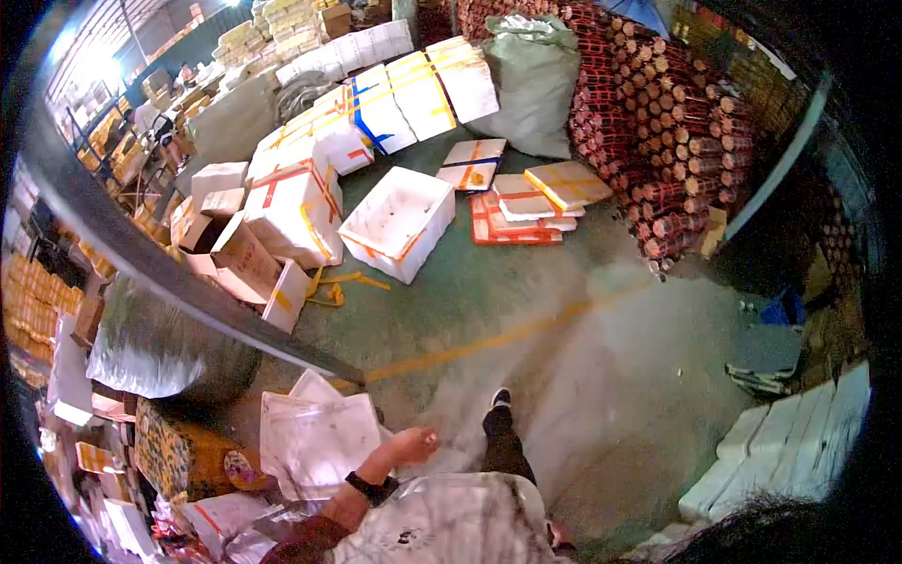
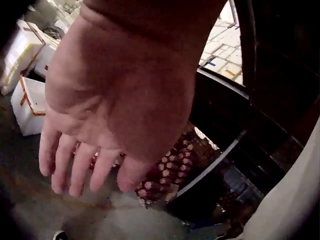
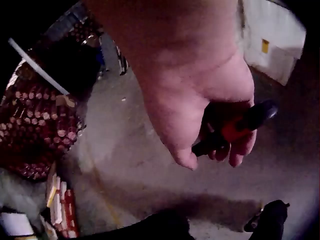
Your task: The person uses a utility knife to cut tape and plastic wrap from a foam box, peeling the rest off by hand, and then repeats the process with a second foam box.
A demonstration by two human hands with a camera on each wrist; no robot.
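Note:
My left hand [image 1: 413,446] hangs in front of the body in the head view, a black band on its wrist. In the left wrist view the palm of that hand [image 2: 117,100] faces the camera, its fingers relaxed and holding nothing. The right hand [image 3: 200,105] curls round a black and red tool [image 3: 237,127] in the right wrist view; most of the tool is hidden by the hand, so its kind is unclear. In the head view the right hand is barely seen at the bottom, by the shirt.
An open white foam box [image 1: 399,221] stands on the floor, with foam lids [image 1: 517,221] beside it. Taped boxes [image 1: 390,99], a cardboard box [image 1: 244,258] and red-netted bundles [image 1: 639,132] lie around. A metal pole [image 1: 178,273] crosses the left. White boxes [image 1: 780,442] stand at right.

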